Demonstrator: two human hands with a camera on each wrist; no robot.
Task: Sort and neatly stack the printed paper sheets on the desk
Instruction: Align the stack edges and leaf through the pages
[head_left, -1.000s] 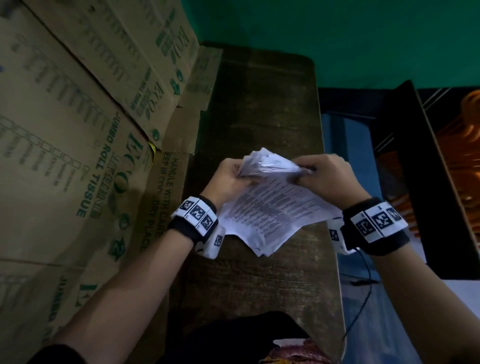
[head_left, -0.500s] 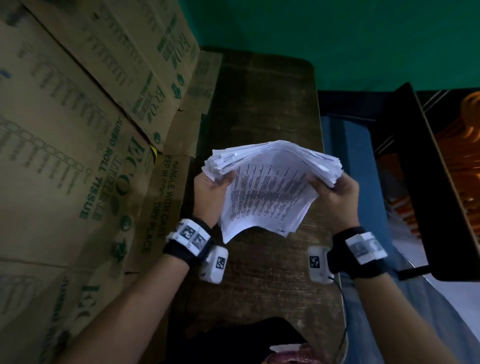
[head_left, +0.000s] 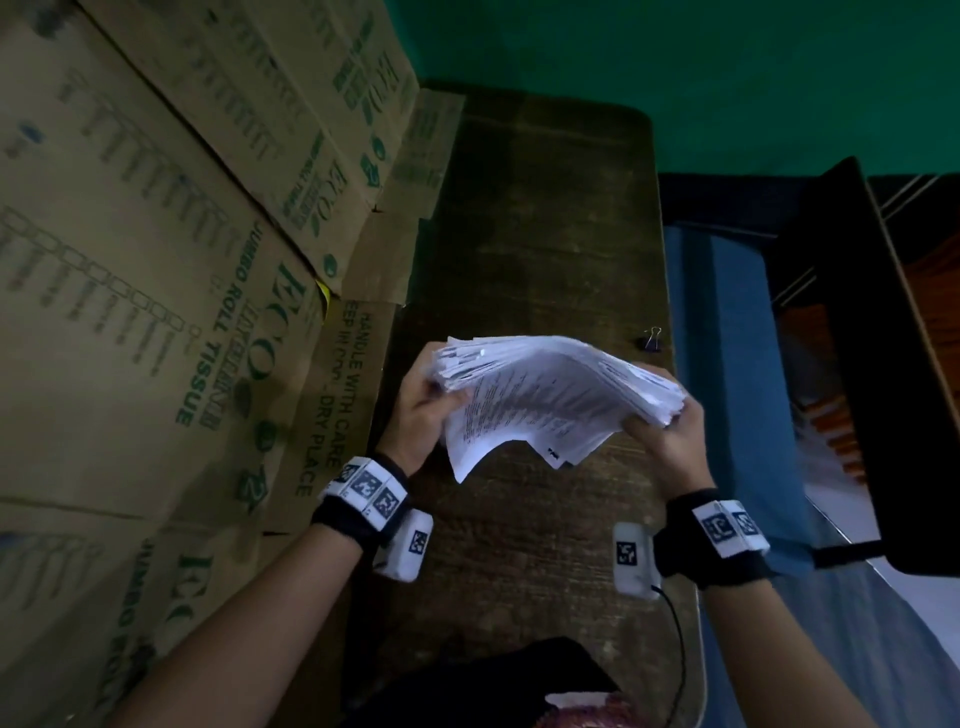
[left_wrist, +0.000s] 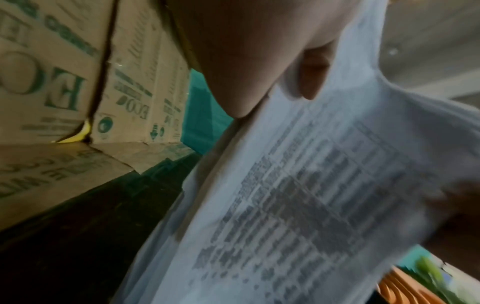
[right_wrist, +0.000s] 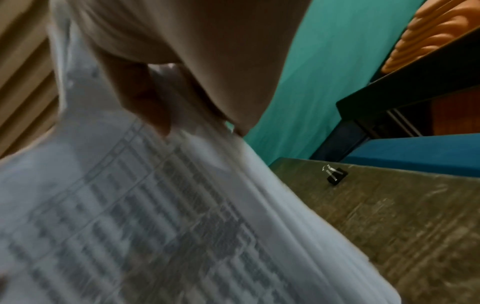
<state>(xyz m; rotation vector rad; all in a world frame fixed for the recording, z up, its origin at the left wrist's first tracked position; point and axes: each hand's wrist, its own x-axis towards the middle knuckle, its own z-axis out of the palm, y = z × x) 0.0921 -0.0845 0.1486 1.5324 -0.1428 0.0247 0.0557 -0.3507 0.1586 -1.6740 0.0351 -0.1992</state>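
A thick, uneven bundle of printed paper sheets (head_left: 550, 395) is held in the air above the dark wooden desk (head_left: 545, 218), bowed upward in the middle with loose corners hanging toward me. My left hand (head_left: 423, 410) grips its left edge, thumb on the near face. My right hand (head_left: 657, 434) grips the right edge from below. The left wrist view shows tables of text on the printed sheets (left_wrist: 298, 195) under my left thumb (left_wrist: 309, 76). In the right wrist view the sheets (right_wrist: 155, 216) are blurred beneath my right fingers (right_wrist: 153, 107).
Large cardboard boxes (head_left: 171, 270) printed with green text wall in the desk's left side. A small black binder clip (head_left: 650, 340) lies near the desk's right edge, also the binder clip (right_wrist: 336, 175) in the right wrist view. A dark shelf unit (head_left: 857, 364) stands at right beyond a blue surface (head_left: 727, 364).
Both hands lifted the bundle off the desk and shifted from its top to its side edges. Since half a second ago the bundle has tilted flatter and the binder clip has come into view.
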